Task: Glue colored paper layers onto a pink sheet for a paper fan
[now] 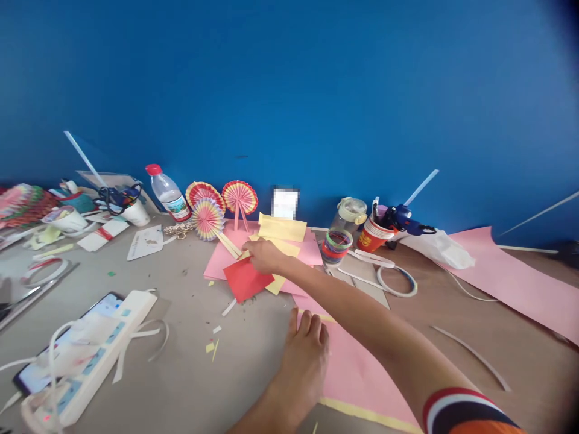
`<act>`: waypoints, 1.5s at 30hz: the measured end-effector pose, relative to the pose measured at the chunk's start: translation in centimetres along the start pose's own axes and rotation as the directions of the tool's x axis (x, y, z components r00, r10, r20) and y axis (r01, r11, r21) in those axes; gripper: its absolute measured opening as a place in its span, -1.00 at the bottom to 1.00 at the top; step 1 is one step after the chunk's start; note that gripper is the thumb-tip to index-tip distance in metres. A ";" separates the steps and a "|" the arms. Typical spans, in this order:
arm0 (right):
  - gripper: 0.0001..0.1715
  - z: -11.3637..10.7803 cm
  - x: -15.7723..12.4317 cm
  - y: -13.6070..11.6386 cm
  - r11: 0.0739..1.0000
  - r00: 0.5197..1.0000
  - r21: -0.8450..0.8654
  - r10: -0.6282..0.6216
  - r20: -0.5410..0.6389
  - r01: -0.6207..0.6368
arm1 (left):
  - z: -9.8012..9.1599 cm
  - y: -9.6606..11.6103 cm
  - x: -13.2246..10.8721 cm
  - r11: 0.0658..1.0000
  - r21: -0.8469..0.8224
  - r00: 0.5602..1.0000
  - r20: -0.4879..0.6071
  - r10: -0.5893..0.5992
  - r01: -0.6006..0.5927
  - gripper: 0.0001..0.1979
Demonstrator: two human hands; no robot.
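Note:
With fingers bent, my left hand (306, 349) presses on the left edge of a large pink paper sheet (362, 367) with pale yellow strips along its edges. My right hand (266, 255) reaches across and away, fingers pinched together at the upper edge of a red paper piece (248, 280). What sits between those fingertips is hidden. Yellow paper pieces (283, 228) lie beside this hand on more pink paper (217, 263). Close to its fingertips are the sticks (230, 246) of a pleated paper fan (208, 218). Two red-and-yellow fans (239, 197) lean at the wall.
A red-capped bottle (168, 193), a lidded clear jar (338, 232) and a red paper cup (373, 234) with tools stand along the blue wall. A power strip (99, 355) and a phone (67, 343) lie at left. A white strip (470, 357) lies at right.

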State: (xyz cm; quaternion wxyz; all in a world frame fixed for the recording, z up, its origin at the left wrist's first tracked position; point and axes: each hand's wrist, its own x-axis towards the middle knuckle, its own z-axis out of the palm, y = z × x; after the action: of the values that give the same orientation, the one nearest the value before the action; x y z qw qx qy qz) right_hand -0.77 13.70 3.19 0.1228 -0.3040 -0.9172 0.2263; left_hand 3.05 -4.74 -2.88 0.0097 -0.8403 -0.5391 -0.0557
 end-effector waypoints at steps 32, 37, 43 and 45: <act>-0.65 1.0 -24.4 3.4 0.608 0.898 0.728 0.438 0.027 -0.318 | -3.2 -5.8 1.8 0.643 -0.672 0.917 0.145 -0.372 0.367 -0.67; -0.62 2.3 -24.1 3.5 0.721 0.882 0.639 0.451 -0.136 -0.270 | -2.6 -5.8 1.7 0.672 -0.612 0.909 0.298 -0.293 0.417 -0.64; -0.53 3.0 -25.0 3.4 0.933 0.883 0.332 0.270 -0.383 -0.142 | -2.2 -5.2 1.7 0.712 -0.574 0.915 0.242 -0.324 0.404 -0.67; -0.51 3.0 -25.3 3.4 0.979 0.884 0.172 0.176 -0.433 -0.111 | -2.1 -4.9 1.6 0.771 -0.507 0.923 0.212 -0.322 0.386 -0.66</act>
State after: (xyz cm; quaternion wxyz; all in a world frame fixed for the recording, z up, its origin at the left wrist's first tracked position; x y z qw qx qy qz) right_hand 19.70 -0.44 -3.26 0.3342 -0.4053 -0.8209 0.2238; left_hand -0.92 -1.41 -0.87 -0.2684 -0.6935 -0.6496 -0.1584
